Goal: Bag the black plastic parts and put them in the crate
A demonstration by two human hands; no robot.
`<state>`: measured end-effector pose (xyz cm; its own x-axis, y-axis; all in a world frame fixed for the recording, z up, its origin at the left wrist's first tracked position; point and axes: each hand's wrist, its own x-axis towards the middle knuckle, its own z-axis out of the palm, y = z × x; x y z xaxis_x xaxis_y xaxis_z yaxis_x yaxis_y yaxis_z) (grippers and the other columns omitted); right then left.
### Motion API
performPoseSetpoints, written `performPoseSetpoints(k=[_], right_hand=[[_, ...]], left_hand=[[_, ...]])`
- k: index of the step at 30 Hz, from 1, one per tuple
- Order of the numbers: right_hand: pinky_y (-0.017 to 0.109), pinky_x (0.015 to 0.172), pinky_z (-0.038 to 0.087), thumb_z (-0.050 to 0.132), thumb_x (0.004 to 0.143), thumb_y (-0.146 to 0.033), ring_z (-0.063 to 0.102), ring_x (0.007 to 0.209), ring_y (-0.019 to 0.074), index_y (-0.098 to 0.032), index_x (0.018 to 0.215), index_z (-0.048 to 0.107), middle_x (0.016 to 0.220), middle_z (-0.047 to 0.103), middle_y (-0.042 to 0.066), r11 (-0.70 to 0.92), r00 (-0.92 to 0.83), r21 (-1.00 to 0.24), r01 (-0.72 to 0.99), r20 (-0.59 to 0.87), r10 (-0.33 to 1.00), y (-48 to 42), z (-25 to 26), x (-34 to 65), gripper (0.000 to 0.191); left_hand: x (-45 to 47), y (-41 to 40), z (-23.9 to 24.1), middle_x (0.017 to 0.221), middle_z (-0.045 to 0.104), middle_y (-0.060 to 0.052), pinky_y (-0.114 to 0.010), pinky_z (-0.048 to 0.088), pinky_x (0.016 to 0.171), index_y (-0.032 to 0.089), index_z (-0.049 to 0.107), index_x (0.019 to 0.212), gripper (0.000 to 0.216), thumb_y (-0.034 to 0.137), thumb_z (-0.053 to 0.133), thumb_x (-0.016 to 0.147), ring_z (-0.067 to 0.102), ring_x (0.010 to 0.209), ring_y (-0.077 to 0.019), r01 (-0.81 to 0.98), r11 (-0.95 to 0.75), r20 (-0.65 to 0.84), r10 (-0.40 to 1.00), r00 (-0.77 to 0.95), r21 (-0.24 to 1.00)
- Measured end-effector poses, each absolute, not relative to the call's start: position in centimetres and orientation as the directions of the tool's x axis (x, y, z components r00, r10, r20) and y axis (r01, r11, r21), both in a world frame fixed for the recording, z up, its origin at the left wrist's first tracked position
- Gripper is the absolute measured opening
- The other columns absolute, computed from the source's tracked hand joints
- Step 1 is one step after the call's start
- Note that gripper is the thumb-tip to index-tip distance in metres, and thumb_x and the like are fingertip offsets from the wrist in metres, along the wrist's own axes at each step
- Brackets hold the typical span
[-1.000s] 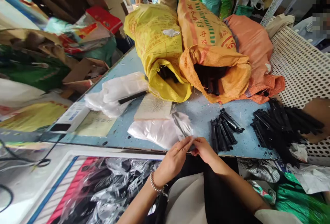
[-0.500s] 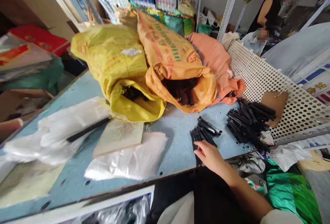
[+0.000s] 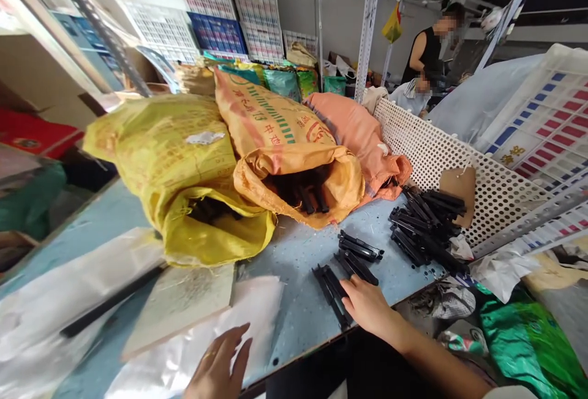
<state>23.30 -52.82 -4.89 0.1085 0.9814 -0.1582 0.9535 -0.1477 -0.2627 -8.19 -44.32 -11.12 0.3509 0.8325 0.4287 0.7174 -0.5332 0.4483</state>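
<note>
My right hand [image 3: 367, 307] lies on a small row of black plastic strips [image 3: 331, 288] near the front edge of the blue table [image 3: 298, 313], fingers curled over them. More black strips [image 3: 361, 247] lie just beyond, and a bigger heap [image 3: 425, 227] sits at the right. My left hand [image 3: 220, 365] rests flat, fingers spread, on a pile of clear plastic bags [image 3: 184, 356] at the front edge.
A yellow sack [image 3: 179, 160] and an orange sack [image 3: 294, 141], both holding black strips, lie open on the table. A white perforated panel [image 3: 459, 166] stands at the right. A cardboard sheet [image 3: 184, 301] lies by the bags. Another person [image 3: 427, 56] stands in the background.
The view has swung up and right. My right hand went from a bag at the table edge to the black strips and pulled some closer. My left hand now lies on the bags.
</note>
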Motion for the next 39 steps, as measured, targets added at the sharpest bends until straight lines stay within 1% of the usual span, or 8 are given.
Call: performPoseSetpoints(k=[5, 8, 13, 19, 28, 31, 36, 39], right_hand=[[0.033, 0.076, 0.055, 0.053, 0.097, -0.023, 0.072, 0.096, 0.026, -0.023, 0.123, 0.06, 0.113, 0.066, 0.009, -0.142, 0.103, -0.293, 0.946, -0.145, 0.984, -52.8, -5.5, 23.4, 0.027], [0.033, 0.079, 0.055, 0.058, 0.097, -0.03, 0.072, 0.098, 0.0262, -0.024, 0.123, 0.06, 0.114, 0.066, 0.009, -0.147, 0.101, -0.307, 0.94, -0.163, 0.982, -53.0, -5.9, 23.6, 0.027], [0.035, 0.08, 0.056, 0.066, 0.092, -0.035, 0.072, 0.097, 0.0281, -0.023, 0.125, 0.059, 0.115, 0.066, 0.01, -0.148, 0.096, -0.314, 0.938, -0.175, 0.98, -53.1, -6.1, 23.6, 0.036], [0.034, 0.086, 0.055, 0.064, 0.093, -0.028, 0.07, 0.102, 0.0267, -0.021, 0.126, 0.06, 0.117, 0.066, 0.011, -0.135, 0.077, -0.311, 0.941, -0.191, 0.979, -52.8, -5.3, 23.9, 0.035], [0.037, 0.085, 0.053, 0.057, 0.097, -0.034, 0.071, 0.102, 0.031, -0.013, 0.124, 0.06, 0.116, 0.07, 0.019, -0.205, 0.138, -0.249, 0.947, -0.263, 0.955, -52.5, -6.8, 24.3, 0.034], [0.038, 0.086, 0.051, 0.053, 0.095, -0.028, 0.07, 0.101, 0.0301, -0.015, 0.114, 0.064, 0.11, 0.072, 0.016, -0.209, 0.128, -0.366, 0.907, -0.234, 0.964, -52.0, -7.4, 24.8, 0.026], [0.031, 0.063, 0.051, 0.061, 0.089, -0.049, 0.067, 0.072, 0.0206, -0.021, 0.102, 0.067, 0.086, 0.07, 0.005, -0.37, -0.048, -0.877, 0.305, -0.403, 0.914, -51.8, -6.5, 23.7, 0.032], [0.027, 0.052, 0.046, 0.072, 0.08, -0.055, 0.059, 0.054, 0.0138, -0.02, 0.094, 0.066, 0.076, 0.067, 0.001, -0.541, -0.309, -0.834, -0.108, -0.489, 0.816, -51.8, -6.4, 21.1, 0.037]], left_hand=[[-6.3, -41.6, -11.8, 0.094, 0.071, -0.011, -0.041, 0.054, 0.076, 0.022, 0.07, 0.095, 0.019, 0.029, 0.052, 0.093, 0.066, 0.089, -0.0298, 0.709, -0.697, 0.481, 0.662, 0.575, 0.112], [-7.1, -41.1, -12.2, 0.091, 0.073, -0.009, -0.038, 0.053, 0.076, 0.023, 0.074, 0.093, 0.028, 0.015, 0.047, 0.091, 0.067, 0.092, -0.0282, 0.642, -0.766, 0.421, 0.595, 0.685, 0.038], [-7.3, -41.3, -12.7, 0.089, 0.073, -0.008, -0.036, 0.056, 0.078, 0.022, 0.073, 0.085, 0.031, 0.031, 0.046, 0.097, 0.069, 0.081, -0.0237, 0.71, -0.661, 0.498, 0.713, 0.494, 0.241], [-6.9, -41.4, -12.9, 0.091, 0.073, -0.01, -0.034, 0.056, 0.081, 0.019, 0.073, 0.079, 0.039, 0.047, 0.049, 0.093, 0.07, 0.083, -0.0234, 0.702, -0.481, 0.377, 0.871, 0.315, 0.525], [-6.4, -41.8, -9.6, 0.087, 0.066, -0.007, -0.029, 0.053, 0.073, 0.017, 0.073, 0.079, 0.023, 0.038, 0.064, 0.083, 0.062, 0.074, -0.0167, 0.58, -0.171, 0.124, 0.985, 0.119, 0.796], [-6.5, -42.0, -9.3, 0.088, 0.067, -0.008, -0.031, 0.053, 0.079, 0.017, 0.073, 0.077, 0.024, 0.036, 0.062, 0.085, 0.064, 0.083, -0.0187, 0.534, -0.143, 0.117, 0.99, 0.082, 0.833], [-6.1, -42.7, -9.0, 0.08, 0.071, -0.004, -0.029, 0.055, 0.07, 0.017, 0.07, 0.1, 0.024, 0.035, 0.062, 0.087, 0.066, 0.073, -0.0171, 0.426, 0.033, -0.042, 0.999, 0.012, 0.904], [-5.8, -42.7, -9.2, 0.076, 0.069, -0.002, -0.029, 0.056, 0.065, 0.017, 0.066, 0.101, 0.019, 0.028, 0.058, 0.088, 0.065, 0.065, -0.0154, 0.417, 0.029, -0.032, 0.999, -0.001, 0.908]])
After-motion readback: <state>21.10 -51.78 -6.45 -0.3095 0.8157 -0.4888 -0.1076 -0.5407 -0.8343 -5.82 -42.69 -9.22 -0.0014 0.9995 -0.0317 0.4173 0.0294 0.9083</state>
